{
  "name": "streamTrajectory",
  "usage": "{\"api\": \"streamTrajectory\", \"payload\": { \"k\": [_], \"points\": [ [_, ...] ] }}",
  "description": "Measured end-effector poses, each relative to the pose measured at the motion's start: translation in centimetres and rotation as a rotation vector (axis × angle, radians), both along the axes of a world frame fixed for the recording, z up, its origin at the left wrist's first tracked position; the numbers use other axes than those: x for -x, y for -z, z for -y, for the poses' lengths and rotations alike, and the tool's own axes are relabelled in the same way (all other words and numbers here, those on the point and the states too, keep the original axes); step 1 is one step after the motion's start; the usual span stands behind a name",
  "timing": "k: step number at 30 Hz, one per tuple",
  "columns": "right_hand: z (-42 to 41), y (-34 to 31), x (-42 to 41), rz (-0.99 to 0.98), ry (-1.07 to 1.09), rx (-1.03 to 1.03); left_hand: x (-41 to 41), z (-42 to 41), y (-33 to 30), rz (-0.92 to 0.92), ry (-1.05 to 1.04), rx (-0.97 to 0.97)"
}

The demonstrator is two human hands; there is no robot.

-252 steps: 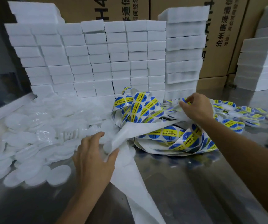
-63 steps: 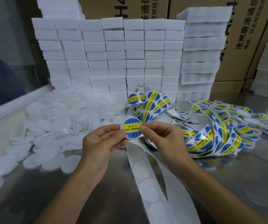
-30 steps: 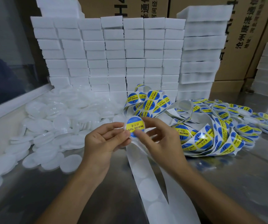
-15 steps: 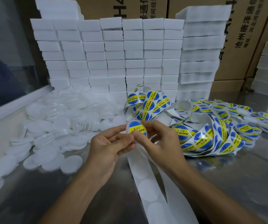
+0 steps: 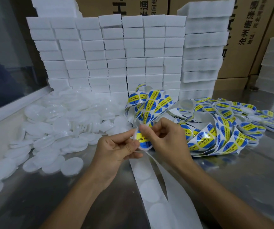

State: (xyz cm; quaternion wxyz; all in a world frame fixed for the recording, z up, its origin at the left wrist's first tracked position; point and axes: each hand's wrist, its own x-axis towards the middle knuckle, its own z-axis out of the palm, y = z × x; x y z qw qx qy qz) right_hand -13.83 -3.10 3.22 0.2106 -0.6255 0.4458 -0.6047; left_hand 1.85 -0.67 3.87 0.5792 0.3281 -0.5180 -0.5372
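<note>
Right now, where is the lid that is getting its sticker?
Centre of the head view: the white lid is pinched between the left hand and right hand, just above the empty backing strip.

Bare left hand (image 5: 116, 152), bare right hand (image 5: 167, 139), bare forearms (image 5: 81, 190)

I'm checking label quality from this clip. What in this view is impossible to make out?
- Head view: the right hand covers the top of the sticker on the lid; the left hand hides the lid's left rim.
- Head view: print on the cardboard boxes is cut off by the frame's top edge and the foam blocks.
- Head view: text on the far labelled lids is too small.
</note>
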Motion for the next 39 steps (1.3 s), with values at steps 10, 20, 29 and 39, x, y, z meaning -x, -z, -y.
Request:
{"api": "streamTrajectory", "payload": {
  "k": [10, 20, 29, 39],
  "points": [
    [0.3, 0.1, 0.4, -0.08, -0.267, -0.019, -0.6, 1.0, 0.0, -0.13, -0.207, -0.058],
    [-0.3, 0.4, 0.1, -0.35, -0.154, 0.338, -0.5, 0.8, -0.1, -0.028, -0.192, -0.021],
    [3.9, -0.8, 8.3, -0.101, 0.364, 0.172, -0.6, 1.8, 1.4, 0.354, -0.585, 0.155],
    [12.4, -2.0, 17.4, -0.402, 0.773, -0.19, -0.1, 2.1, 2.0, 0.341, -0.58, -0.04]
  ]
}}
